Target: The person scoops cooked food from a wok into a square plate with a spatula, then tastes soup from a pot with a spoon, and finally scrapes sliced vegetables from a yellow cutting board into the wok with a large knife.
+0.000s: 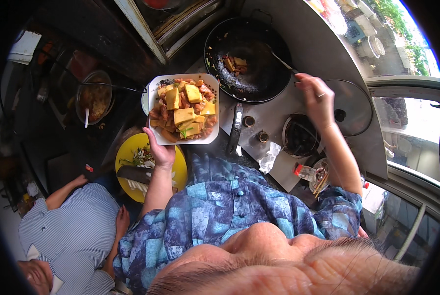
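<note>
My left hand [161, 151] supports a white square dish [216, 127] from below at its near left edge. Yellow tofu-like slabs [183, 115] and pieces of browned meat fill the dish. To its right is a black wok [255, 92], holding a small heap of the same food [235, 65] and scattered bits. My right hand [315, 94] grips the handle of a metal spatula [280, 62] over the wok's right side; its blade is hard to make out in the dark wok.
A yellow cutting board [183, 169] bears a cleaver [135, 174] and chopped vegetables. A glass lid [352, 107] leans at the right, near a burner [300, 134], crumpled tissue [269, 158] and a red-capped jar [305, 172]. Another person [72, 221] is at the left, near a bowl [94, 97].
</note>
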Available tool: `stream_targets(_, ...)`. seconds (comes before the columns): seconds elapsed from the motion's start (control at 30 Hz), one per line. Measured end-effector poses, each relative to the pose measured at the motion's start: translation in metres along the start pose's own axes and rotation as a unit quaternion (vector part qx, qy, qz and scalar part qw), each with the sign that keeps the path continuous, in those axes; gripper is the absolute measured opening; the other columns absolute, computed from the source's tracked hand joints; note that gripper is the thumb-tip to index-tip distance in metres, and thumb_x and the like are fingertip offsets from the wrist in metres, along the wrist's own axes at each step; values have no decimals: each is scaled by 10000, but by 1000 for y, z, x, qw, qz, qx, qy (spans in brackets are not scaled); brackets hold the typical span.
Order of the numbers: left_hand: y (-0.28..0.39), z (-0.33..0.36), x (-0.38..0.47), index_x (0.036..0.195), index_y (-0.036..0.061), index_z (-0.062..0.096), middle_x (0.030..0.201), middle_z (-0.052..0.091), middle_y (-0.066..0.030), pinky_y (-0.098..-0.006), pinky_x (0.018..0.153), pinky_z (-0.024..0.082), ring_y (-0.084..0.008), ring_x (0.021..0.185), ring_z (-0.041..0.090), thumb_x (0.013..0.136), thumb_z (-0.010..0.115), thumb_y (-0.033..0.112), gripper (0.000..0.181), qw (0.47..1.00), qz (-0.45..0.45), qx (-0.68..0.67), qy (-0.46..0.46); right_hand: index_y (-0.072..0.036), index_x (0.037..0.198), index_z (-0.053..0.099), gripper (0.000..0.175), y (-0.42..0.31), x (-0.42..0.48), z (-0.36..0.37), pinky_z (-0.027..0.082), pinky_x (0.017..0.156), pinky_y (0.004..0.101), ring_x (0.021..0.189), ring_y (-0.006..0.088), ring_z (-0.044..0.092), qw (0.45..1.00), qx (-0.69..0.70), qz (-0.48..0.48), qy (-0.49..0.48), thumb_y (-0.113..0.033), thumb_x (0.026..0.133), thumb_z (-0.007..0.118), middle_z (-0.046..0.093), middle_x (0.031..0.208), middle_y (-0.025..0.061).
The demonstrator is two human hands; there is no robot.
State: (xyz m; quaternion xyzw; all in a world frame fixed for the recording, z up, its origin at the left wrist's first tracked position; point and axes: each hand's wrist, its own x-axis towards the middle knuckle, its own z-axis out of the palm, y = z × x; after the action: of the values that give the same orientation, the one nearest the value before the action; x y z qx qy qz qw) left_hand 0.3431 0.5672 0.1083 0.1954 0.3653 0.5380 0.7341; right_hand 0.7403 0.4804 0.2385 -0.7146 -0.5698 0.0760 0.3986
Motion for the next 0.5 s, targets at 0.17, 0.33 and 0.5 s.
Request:
stream_targets(0.17,-2,3,1,1449,89,345,1470,385,-55,-395,1132,259,-240,1358,349,969,373,589,693,1000,3,7,3,44,1090,650,253,94,9,-77,539,838,293,873,222,684,883,296,364,-6,-144,928,600,677,1002,116)
stream_targets(0.33,-4,-6,3,1471,126,291,1489,351,-62,-401,1139,247,-249,1372,330,981,329,584,672,1000,5,13,-20,124,1217,520,343,123,-40,34,552,892,272,986,288,655,752,514,403,86,-104,962,543,630,1086,219)
stream_targets(0.5,-7,4,5,1475,113,287,1489,354,-72,-402,1133,263,-250,1365,345,989,316,570,667,999,6,18,-37,126,1200,531,316,124,-40,99,528,974,329,1063,349,617,612,673,381,166,-88,967,529,580,1168,239)
